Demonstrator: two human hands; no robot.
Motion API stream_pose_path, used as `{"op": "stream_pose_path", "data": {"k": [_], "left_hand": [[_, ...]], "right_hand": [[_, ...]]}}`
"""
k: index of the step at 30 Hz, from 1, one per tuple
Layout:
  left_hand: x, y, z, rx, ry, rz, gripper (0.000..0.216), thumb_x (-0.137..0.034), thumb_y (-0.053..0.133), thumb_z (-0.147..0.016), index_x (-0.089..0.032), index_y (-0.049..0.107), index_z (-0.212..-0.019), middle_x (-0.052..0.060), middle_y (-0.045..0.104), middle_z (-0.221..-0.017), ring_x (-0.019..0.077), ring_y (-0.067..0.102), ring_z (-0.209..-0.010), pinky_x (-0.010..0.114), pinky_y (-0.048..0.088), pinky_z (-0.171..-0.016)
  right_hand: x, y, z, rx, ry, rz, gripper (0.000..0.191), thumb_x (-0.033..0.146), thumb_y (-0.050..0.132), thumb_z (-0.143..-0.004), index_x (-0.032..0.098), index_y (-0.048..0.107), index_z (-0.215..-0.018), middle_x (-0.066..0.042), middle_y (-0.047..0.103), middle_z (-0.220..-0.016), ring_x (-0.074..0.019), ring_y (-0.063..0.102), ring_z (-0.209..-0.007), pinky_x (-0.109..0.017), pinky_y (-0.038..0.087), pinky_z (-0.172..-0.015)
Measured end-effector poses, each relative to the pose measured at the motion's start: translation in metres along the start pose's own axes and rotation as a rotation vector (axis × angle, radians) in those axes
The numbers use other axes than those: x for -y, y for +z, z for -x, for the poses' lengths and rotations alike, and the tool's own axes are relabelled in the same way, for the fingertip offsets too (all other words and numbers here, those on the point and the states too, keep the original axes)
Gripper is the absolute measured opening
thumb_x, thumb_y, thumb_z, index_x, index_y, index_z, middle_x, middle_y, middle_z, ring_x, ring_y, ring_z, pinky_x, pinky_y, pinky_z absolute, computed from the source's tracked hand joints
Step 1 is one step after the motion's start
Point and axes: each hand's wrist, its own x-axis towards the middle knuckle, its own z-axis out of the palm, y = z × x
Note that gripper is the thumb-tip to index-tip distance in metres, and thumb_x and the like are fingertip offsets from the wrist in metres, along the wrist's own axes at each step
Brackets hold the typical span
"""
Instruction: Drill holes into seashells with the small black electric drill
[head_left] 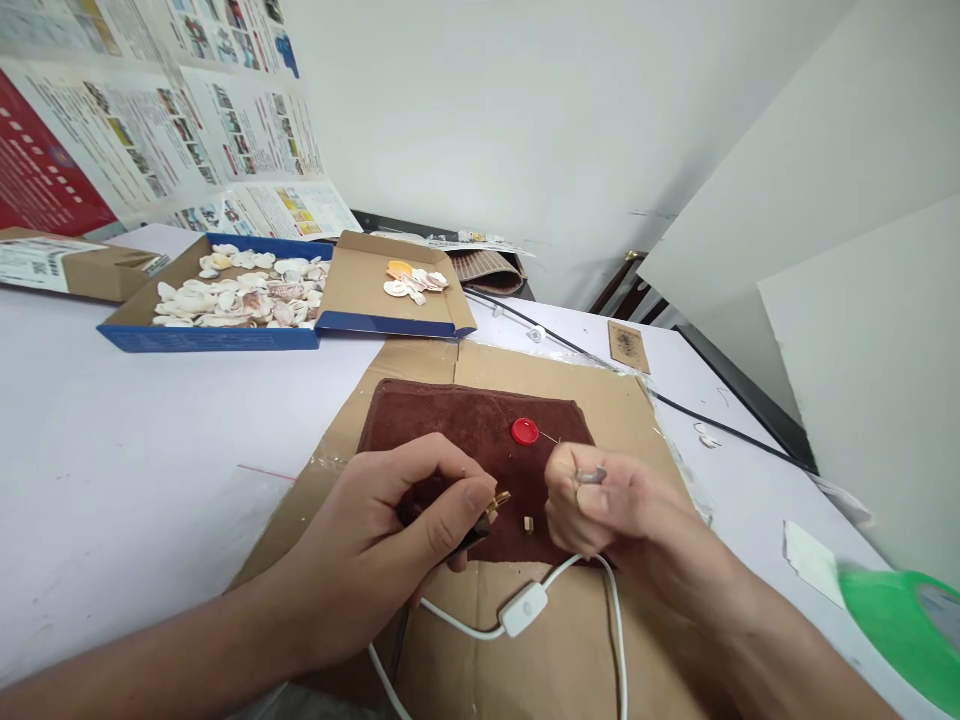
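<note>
Craft workshop — box of shells [240,290], cardboard mat [600,400].

Bright, even light, no glare. My left hand [390,530] casts a soft shadow on the brown cloth [465,425]. Far right of the cloth, a green roll [900,620] is blurred; the wall [525,120] beyond the cloth bends, stretched by the lens.

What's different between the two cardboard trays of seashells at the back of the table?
The left tray is nearly full of seashells; the right tray holds only a handful. The left tray's are mostly white; the right tray's include an orange shell. Both are brown cardboard with blue outer walls.
</note>
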Motion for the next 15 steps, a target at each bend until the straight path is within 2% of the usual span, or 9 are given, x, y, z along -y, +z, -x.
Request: {"op": "stream_pose_path", "data": {"k": [3,6,12,15], "left_hand": [[-0.004,0.003,-0.004,0.004,0.005,-0.024,0.022,-0.038,0.066,-0.104,-0.021,0.075,-0.094,-0.006,0.068,-0.068,0.0048,0.057,-0.052,0.013,0.044,-0.047],[-0.007,0.003,-0.007,-0.009,0.075,-0.083,0.011,-0.027,0.071,-0.099,-0.022,0.080,-0.094,-0.006,0.073,-0.072,0.0067,0.065,-0.064,0.012,0.048,-0.056],[-0.005,0.002,-0.006,0.015,0.141,-0.140,0.016,-0.022,0.070,-0.101,-0.027,0.084,-0.107,-0.006,0.077,-0.083,0.0071,0.070,-0.074,0.012,0.054,-0.069],[-0.004,0.002,-0.006,0.007,0.152,-0.128,0.018,-0.022,0.070,-0.101,-0.027,0.084,-0.110,-0.005,0.077,-0.083,0.0073,0.070,-0.074,0.012,0.054,-0.069]], "right_hand": [[-0.001,0.018,0.004,0.132,0.042,-0.257,0.035,0.048,0.070,-0.095,0.021,0.052,-0.082,0.009,0.036,-0.061,-0.0098,0.027,-0.055,-0.027,0.024,-0.054],[-0.004,0.025,0.004,0.197,0.057,-0.385,0.035,0.042,0.072,-0.098,0.020,0.051,-0.079,0.009,0.035,-0.060,-0.0090,0.026,-0.054,-0.027,0.023,-0.053],[-0.006,0.027,0.002,0.233,0.054,-0.500,0.037,0.036,0.068,-0.100,0.022,0.047,-0.073,0.010,0.033,-0.059,-0.0087,0.023,-0.052,-0.027,0.023,-0.051],[-0.006,0.029,0.003,0.239,0.051,-0.548,0.041,0.033,0.064,-0.101,0.022,0.041,-0.069,0.010,0.030,-0.058,-0.0082,0.021,-0.051,-0.027,0.023,-0.051]]}}
